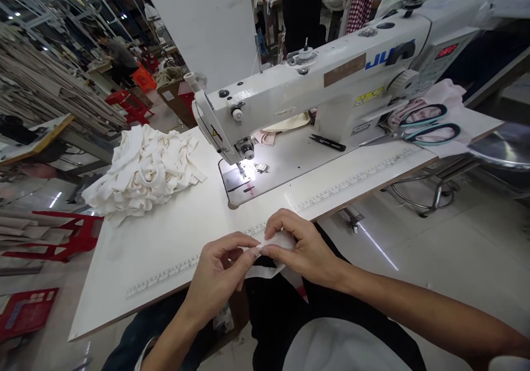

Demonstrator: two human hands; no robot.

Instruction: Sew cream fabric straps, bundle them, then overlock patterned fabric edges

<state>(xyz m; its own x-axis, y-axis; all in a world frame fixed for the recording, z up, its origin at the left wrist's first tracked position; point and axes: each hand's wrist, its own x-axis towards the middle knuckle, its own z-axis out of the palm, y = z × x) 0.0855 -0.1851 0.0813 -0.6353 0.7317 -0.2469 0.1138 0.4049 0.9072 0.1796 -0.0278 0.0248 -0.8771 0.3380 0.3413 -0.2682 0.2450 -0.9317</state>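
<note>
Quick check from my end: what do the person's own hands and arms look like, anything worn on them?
The left hand and right hand are both ungloved, with five-fingered human shape. No sleeve covers the right forearm. A pale band shows beside the left forearm; bracelet or cuff, I can't tell.

Head cam looks fwd/down, close abv tbl (157,238).
</note>
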